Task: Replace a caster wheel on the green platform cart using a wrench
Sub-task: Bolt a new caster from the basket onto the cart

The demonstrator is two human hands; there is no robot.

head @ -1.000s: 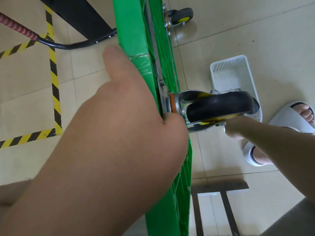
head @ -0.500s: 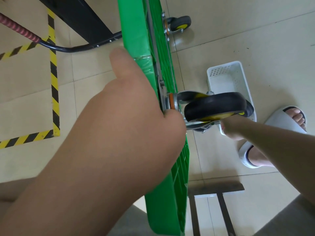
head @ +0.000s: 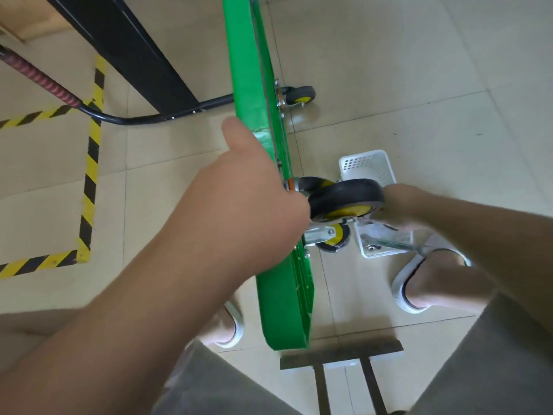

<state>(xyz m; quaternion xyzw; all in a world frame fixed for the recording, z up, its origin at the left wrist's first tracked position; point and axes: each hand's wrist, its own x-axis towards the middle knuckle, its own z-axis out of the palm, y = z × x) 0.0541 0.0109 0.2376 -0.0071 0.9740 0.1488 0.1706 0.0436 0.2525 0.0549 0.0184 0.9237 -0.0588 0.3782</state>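
The green platform cart stands on its edge on the tiled floor. A black caster wheel with a yellow hub juts from its underside to the right. My left hand grips the cart's edge beside the caster's mount, thumb up along the green face. My right hand, blurred, holds the wheel's right end, its fingers hidden. A silver wrench lies across the white basket. A second caster shows just below and a third farther off.
My sandalled feet stand on either side of the cart. The cart's black handle with a red grip reaches left over yellow-black floor tape. A black frame leg is at the upper left. A metal stand is at the bottom.
The view has pulled back and shows more floor. My right hand moved from under the wheel to its right end. My left hand stays on the cart's edge.
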